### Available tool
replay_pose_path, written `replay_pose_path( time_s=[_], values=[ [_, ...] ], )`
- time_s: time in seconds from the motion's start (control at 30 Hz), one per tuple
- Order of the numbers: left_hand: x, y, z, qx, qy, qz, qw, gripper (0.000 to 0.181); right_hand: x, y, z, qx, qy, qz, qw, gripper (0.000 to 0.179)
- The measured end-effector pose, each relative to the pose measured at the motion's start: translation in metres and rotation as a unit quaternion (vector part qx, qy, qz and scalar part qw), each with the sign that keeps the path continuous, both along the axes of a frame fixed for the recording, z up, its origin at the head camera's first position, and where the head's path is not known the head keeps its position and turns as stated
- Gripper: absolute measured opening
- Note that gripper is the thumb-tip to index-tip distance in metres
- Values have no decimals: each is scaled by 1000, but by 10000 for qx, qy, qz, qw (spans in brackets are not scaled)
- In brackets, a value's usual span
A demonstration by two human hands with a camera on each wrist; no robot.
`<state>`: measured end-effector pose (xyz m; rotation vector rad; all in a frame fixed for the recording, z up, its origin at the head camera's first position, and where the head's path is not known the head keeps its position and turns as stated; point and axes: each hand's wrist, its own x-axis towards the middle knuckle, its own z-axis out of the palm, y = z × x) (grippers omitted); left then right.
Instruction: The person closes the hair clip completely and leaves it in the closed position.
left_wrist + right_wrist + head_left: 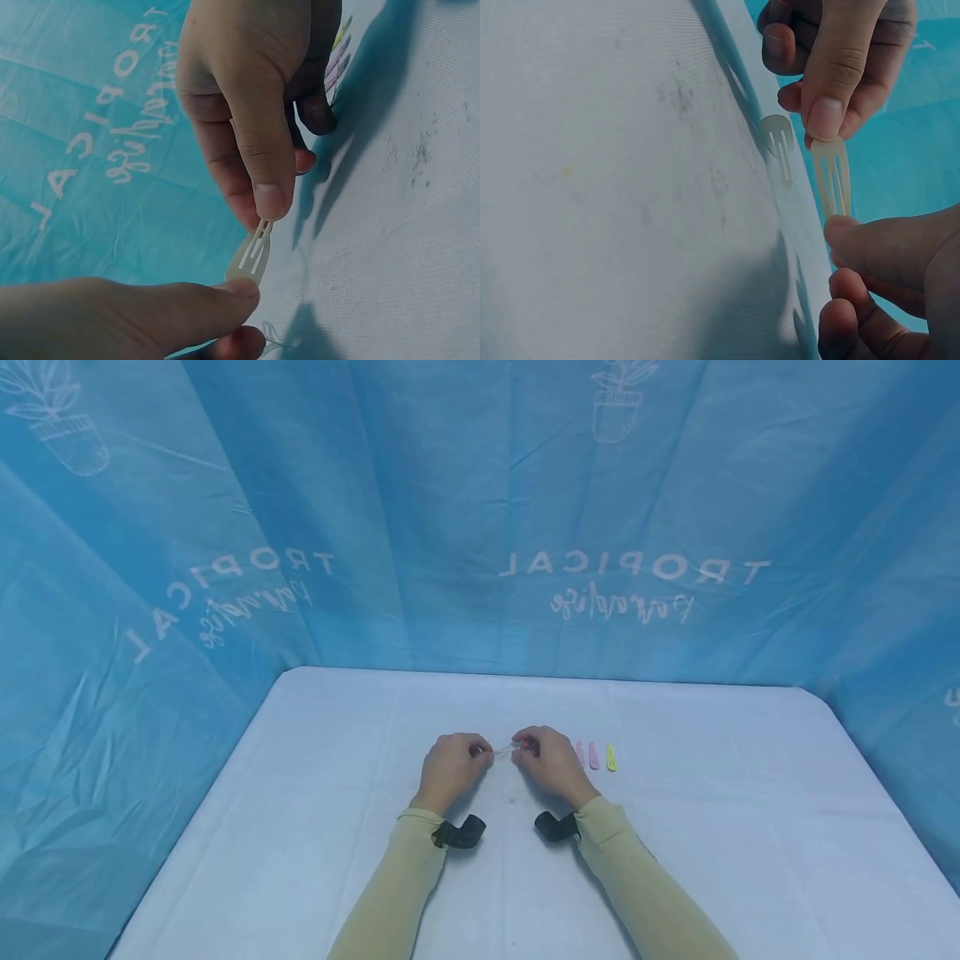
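Head view: hair clip pinched

Left hand and right hand grip its ends; pink clips and a yellow clip lie rightward. Left wrist view: right hand, narrow tip. Right wrist view: left hand, wide end.

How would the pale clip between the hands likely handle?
The pale clip, thin and slotted, is probably light. Spanning left hand and right hand without sagging, it seems stiff. Being flat, it would likely slide, not roll.
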<state>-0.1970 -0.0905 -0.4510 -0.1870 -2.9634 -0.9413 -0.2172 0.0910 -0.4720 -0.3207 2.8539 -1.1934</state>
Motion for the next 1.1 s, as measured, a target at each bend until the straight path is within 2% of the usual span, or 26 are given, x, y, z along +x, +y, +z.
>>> replay_pose_path(
  time_s=[0.5, 0.8, 1.1],
  values=[
    [-4, -1, -3, 174, 331, 113, 9992, 8, 2, 1, 2, -190, 172, -138, 9996, 18],
    [-4, -1, -4, 309, 489, 182, 9982, 9, 1, 1, 2, -188, 133, -211, 9995, 16],
    [-5, 1, -4, 298, 421, 265, 9983, 11, 1, 1, 1, -283, 160, -213, 9992, 14]
  ],
)
